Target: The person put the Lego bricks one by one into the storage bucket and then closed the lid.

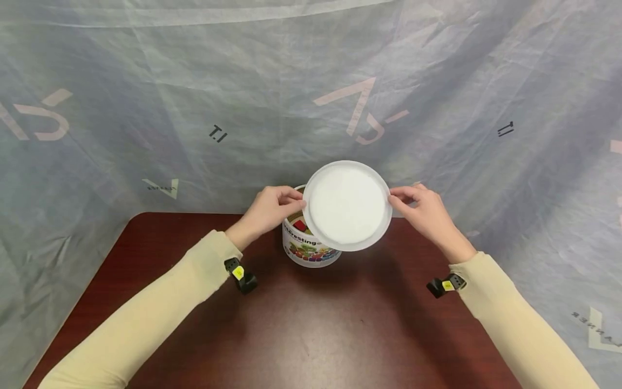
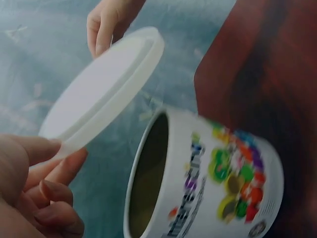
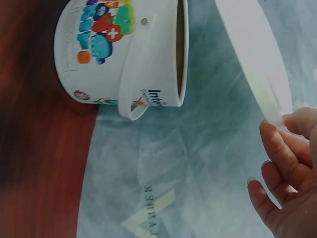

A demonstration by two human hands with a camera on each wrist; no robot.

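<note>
A round white plastic lid (image 1: 347,205) is held up between both hands, its flat face toward the head camera. My left hand (image 1: 273,209) pinches its left edge between thumb and fingers, and my right hand (image 1: 421,209) pinches the right edge the same way. Behind and below the lid stands a white bucket (image 1: 311,254) printed with "interesting" and colourful pictures. It is uncovered, and a red piece (image 1: 299,225) shows inside; the lid hides part of its mouth in the head view. The bucket's white handle (image 3: 130,94) hangs down its side in the right wrist view.
The bucket stands near the back edge of a dark red wooden table (image 1: 311,329). A grey printed cloth (image 1: 262,108) hangs right behind the table and along its sides. Each wrist wears a black strapped device (image 1: 241,275).
</note>
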